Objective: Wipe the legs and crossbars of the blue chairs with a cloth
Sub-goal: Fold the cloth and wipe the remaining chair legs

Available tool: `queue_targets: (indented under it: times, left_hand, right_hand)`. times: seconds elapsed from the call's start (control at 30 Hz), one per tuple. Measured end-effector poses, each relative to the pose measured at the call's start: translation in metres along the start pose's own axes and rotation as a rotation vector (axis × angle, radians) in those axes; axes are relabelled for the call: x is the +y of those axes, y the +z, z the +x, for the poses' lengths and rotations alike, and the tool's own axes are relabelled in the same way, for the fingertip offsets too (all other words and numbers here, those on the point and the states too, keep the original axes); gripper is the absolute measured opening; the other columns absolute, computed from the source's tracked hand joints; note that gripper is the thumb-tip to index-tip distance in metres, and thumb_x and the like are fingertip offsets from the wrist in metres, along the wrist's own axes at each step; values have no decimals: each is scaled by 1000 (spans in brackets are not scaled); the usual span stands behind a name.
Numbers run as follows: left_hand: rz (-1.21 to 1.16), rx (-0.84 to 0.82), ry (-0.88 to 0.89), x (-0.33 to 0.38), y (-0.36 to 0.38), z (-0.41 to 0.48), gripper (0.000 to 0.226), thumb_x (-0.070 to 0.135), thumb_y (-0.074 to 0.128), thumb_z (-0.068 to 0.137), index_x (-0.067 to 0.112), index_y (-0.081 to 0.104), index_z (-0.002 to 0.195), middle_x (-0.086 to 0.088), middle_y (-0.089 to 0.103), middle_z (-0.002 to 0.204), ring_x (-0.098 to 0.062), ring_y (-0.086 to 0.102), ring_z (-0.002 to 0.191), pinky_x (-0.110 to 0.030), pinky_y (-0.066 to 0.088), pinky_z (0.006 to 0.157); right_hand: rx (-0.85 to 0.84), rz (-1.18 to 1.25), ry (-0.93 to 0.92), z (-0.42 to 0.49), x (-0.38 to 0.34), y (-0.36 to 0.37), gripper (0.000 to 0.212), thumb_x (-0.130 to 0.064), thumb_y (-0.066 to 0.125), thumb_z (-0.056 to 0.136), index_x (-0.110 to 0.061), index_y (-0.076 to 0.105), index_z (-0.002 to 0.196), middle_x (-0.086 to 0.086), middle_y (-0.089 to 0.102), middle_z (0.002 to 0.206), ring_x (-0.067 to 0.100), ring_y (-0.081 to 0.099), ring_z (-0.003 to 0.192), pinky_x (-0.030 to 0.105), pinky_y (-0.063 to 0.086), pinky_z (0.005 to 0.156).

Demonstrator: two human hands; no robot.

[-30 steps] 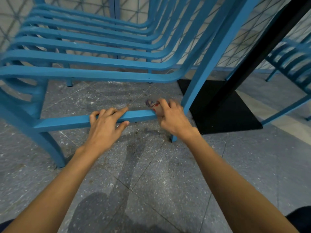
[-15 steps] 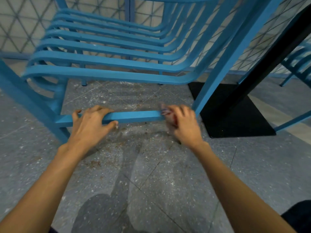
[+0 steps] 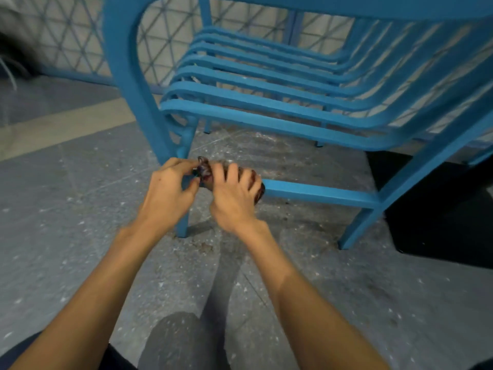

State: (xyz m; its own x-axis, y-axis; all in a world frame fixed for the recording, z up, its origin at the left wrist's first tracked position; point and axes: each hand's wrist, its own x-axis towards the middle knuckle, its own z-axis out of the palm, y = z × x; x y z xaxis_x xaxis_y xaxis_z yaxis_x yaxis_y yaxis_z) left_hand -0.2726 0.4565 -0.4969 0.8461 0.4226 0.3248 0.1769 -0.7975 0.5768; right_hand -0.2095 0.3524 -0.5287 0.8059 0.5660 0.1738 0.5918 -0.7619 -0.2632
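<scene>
Right hand [image 3: 234, 193] is clamped on the dark cloth [image 3: 204, 170] at the crossbar [image 3: 317, 192]'s left end, mid-frame, left hand [image 3: 170, 188] pinching its edge, bare bar running off right toward the far leg [image 3: 373, 209].

Both forearms are bare from the wrist to the near edge of the view, with no sleeves, watch, bracelet or rings to be seen. The left hand [image 3: 170, 188] and right hand [image 3: 234, 198] wear no gloves. At the near left and near right corners, dark navy clothing [image 3: 16, 353] shows by the arms, too cropped to tell what garment it is.
</scene>
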Motion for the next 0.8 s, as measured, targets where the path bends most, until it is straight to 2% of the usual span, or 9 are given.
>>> queue_targets:
  times: [0.07,0.13,0.23,0.3,0.4,0.5,0.6,0.7,0.8]
  left_hand:
    - [-64,41,-121,-3,-14,-7,19,12,64,85,9,69,103,-11,68,102,-24,66,89,-13,39,82]
    - [-244,66,-289,1,-26,-14,18,31,62,88,17,68,98,-7,70,95,-22,67,86,-29,52,87]
    - [-728,-146,-630,18,-40,-25,31,48,56,88,26,61,109,-2,69,101,-16,68,89,-40,59,74]
    - [-923,-255,-742,22,-43,-29,38,55,52,86,30,60,114,4,71,102,-15,70,87,-40,59,68]
    - [-928,-117,-877,-1,-47,-28,34,45,59,87,24,62,114,-3,71,106,-20,70,83,-40,58,62]
    - [-951,99,-1031,-39,-58,-18,34,32,65,86,19,58,117,-5,67,108,-21,65,87,-37,56,57]
    - [-853,348,-951,-63,-64,-7,30,23,64,87,22,54,115,-1,64,104,-19,64,85,-35,55,60]
    - [-869,272,-707,-45,-47,-3,33,2,59,84,21,54,110,2,65,90,-6,66,63,-31,58,60]
    - [-729,204,-433,-39,-11,-11,50,-4,56,79,24,50,120,4,65,100,-9,65,88,-32,57,73]
  right_hand:
    - [-65,128,-49,5,11,-6,65,-17,55,84,-33,32,143,4,42,131,32,35,119,51,27,97]
    - [-23,287,-27,7,18,-16,67,-25,62,84,-39,33,143,3,47,133,32,38,119,47,29,96]
    - [-6,569,-59,10,0,-28,82,-35,76,77,-30,34,146,9,52,134,30,46,123,45,37,105]
    - [-222,706,-210,9,-19,-31,90,-33,82,71,-26,35,147,5,56,134,20,51,124,36,40,106]
    - [-457,908,-218,16,-26,-38,75,-16,80,75,-18,46,141,2,61,126,10,59,115,29,45,103]
    - [-103,806,2,32,-8,-41,37,-5,63,87,-11,62,124,5,67,110,9,61,96,32,49,98]
    - [-96,611,-15,37,-2,-27,36,-17,60,92,-15,59,127,5,65,116,14,58,104,32,45,99]
    - [-158,288,-120,30,-5,5,41,-34,57,92,-22,53,132,4,59,127,24,49,121,37,28,103]
    - [-68,235,-106,29,-7,12,40,-33,56,93,-24,52,131,3,55,127,23,43,121,36,21,99]
